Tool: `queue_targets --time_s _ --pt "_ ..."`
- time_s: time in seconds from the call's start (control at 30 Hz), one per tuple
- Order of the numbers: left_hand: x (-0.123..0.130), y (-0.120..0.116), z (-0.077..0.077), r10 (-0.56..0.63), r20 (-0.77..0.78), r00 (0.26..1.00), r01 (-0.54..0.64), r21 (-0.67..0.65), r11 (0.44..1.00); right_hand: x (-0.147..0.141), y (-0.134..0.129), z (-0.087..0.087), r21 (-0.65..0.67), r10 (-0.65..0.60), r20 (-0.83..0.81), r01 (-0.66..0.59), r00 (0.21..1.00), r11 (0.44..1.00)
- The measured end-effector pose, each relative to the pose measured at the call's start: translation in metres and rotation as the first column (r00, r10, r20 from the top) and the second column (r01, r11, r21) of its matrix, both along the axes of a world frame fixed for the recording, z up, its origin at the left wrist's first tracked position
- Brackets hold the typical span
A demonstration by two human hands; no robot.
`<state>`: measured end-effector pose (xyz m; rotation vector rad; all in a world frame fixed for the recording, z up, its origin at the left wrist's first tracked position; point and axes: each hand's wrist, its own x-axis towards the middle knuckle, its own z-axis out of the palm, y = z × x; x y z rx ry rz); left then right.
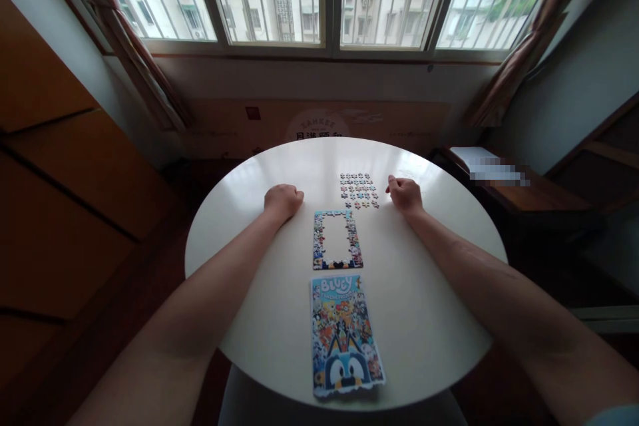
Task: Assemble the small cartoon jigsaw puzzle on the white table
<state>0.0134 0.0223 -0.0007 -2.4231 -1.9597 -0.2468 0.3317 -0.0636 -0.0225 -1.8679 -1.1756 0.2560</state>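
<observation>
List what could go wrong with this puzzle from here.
The right hand is close beside the loose pieces; a sideways brush might scatter their rows. The picture sheet lies near the near edge of the white table, so a nudge could send it off.

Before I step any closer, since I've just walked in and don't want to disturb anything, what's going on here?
A person's two bare hands rest on a round white table. The left hand and right hand are both closed, with nothing visibly held. Between the forearms lies a puzzle border with an open middle. Beyond it, loose puzzle pieces sit in rows, nearer the right hand. A colourful Bluey sheet lies closest to the person.
</observation>
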Motion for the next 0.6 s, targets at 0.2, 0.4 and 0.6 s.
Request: queue_targets --time_s 0.2,0.4,0.6 --pt "0.003 0.023 0.007 0.015 -0.079 0.997 -0.023 -0.106 0.994 0.012 0.015 0.002 -0.123 -0.020 -0.099 0.008 0.995 0.992" --pt "0.005 0.028 0.009 0.067 -0.064 0.996 -0.072 -0.089 0.993 0.020 0.027 0.005 -0.196 -0.008 -0.269 -0.047 0.963 0.979" --pt "0.000 0.018 0.007 0.083 -0.007 0.997 -0.083 -0.014 0.996 0.007 0.008 0.009 -0.102 0.082 -0.364 -0.128 0.928 0.987"
